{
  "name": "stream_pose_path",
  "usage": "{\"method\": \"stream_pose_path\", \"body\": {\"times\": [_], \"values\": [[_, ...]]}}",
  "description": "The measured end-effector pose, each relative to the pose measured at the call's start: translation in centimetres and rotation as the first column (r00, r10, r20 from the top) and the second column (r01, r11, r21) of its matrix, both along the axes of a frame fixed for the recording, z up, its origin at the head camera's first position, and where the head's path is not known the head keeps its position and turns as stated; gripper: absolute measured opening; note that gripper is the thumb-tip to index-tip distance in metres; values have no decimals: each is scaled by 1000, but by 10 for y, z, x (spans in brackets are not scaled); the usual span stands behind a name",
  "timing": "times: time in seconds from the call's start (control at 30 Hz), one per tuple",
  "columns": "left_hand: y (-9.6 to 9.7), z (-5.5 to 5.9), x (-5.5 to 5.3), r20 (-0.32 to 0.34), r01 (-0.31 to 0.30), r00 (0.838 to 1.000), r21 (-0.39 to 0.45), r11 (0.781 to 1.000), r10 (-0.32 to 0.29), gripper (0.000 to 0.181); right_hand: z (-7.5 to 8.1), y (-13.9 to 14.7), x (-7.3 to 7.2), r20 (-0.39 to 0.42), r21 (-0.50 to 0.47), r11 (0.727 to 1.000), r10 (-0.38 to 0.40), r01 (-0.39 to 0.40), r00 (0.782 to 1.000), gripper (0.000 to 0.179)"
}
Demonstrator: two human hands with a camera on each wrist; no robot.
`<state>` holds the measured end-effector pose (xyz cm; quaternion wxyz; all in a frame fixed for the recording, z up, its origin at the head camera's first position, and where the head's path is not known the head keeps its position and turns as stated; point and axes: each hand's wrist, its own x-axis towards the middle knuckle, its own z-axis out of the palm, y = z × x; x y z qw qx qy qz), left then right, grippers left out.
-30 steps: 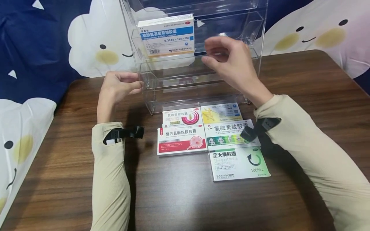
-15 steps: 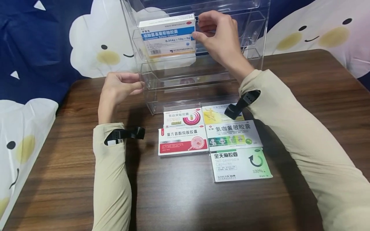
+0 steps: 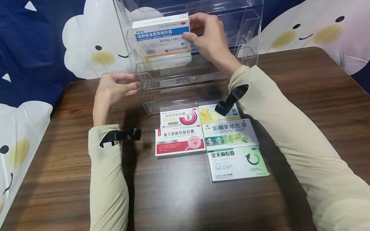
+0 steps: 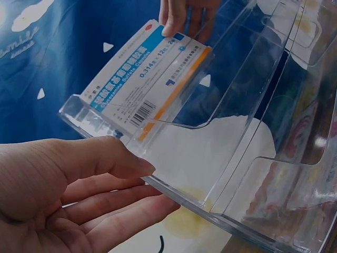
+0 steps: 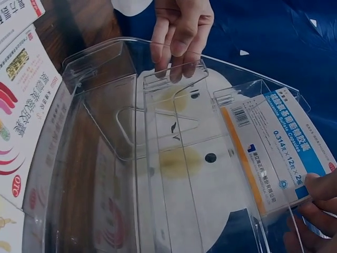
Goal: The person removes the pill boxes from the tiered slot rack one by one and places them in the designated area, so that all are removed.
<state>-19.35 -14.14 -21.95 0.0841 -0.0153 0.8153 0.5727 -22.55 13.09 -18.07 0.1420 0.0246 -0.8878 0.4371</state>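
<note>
A clear plastic tiered rack [image 3: 179,84] stands at the back of the table. My left hand [image 3: 111,89] holds its left side edge, thumb on one face and fingers on the other in the left wrist view. A white medicine box [image 3: 162,40] with a blue band and orange bottom stripe stands slightly tilted in an upper tier, at the left end. My right hand [image 3: 206,37] pinches the right end of this box, the thumb on its front face. In the right wrist view, the fingers [image 5: 310,232] are partly hidden behind the box and rack.
Several flat medicine boxes lie before the rack: a red-and-white box [image 3: 180,141], a pink-ringed box [image 3: 179,117], a yellow box [image 3: 208,114], a white-and-green box [image 3: 228,133] and a green-arrow box [image 3: 237,164]. A cloud-patterned cloth [image 3: 95,38] hangs behind.
My right hand has moved left and up from beside the medicine box to its right end and now pinches it. The left hand stays on the rack's edge.
</note>
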Motion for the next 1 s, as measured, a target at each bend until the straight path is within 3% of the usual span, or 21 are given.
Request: {"method": "stream_pose_path", "body": {"times": [0.1, 0.23, 0.33, 0.47, 0.73, 1.0], "values": [[0, -1, 0, 5, 1, 1000, -7, 1000, -1, 35, 1, 1, -2, 11, -25, 1000, -2, 2, 1000, 37], [0, -1, 0, 5, 9, 1000, -26, 1000, -9, 38, 2, 5, -4, 7, -129, 991, 15, -14, 1000, 32], [1, -1, -1, 5, 11, 1000, -33, 999, -11, 39, 4, 10, -4, -43, -223, 973, 59, -67, 997, 28], [2, -1, -1, -1, 8, 1000, -29, 1000, -8, 39, 9, 17, -3, -142, -266, 951, 123, -157, 982, 27], [2, -1, -1, -9, -6, 1000, -18, 1000, 6, 38, 16, 26, 6, -218, -321, 918, 166, -231, 962, 37], [4, -1, 0, -2, -8, 1000, -26, 1000, 8, 40, 14, 39, 21, -235, -256, 942, 157, -217, 959, 27]]}}
